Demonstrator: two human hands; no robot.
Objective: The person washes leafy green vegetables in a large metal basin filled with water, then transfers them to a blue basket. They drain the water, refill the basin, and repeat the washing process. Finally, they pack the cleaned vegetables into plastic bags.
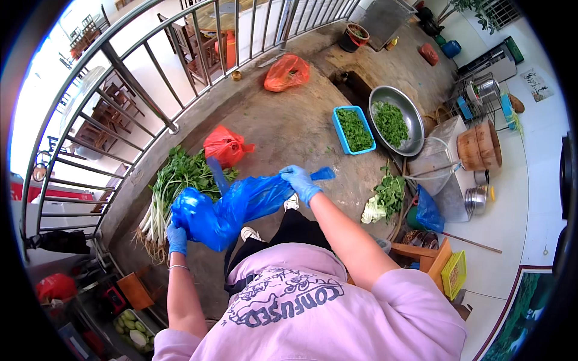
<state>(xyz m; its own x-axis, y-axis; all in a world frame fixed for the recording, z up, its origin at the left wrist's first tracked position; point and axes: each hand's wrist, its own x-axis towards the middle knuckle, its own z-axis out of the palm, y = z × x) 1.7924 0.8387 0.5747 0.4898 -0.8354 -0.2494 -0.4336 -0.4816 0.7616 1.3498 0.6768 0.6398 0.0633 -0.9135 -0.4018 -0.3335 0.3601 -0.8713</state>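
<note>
A blue plastic bag [253, 198] stretches between my two gloved hands, its left part bulging. My left hand [176, 239] grips the bulging end from below. Farther right, my right hand [300, 181] pinches the gathered other end, and a loose blue flap sticks out beyond the fingers. What the bag holds is hidden. Under and behind the left end lies a heap of leafy celery-like stalks [169, 189] with roots still on. A tied red plastic bag [226, 145] rests on the floor just past the greens.
A blue basket [335, 118] and a steel basin [417, 110] hold cut greens. Loose leafy greens [390, 192] lie to the right. An orange bag [286, 73] sits near the metal railing [140, 85]. A wooden bucket [478, 145] stands at right.
</note>
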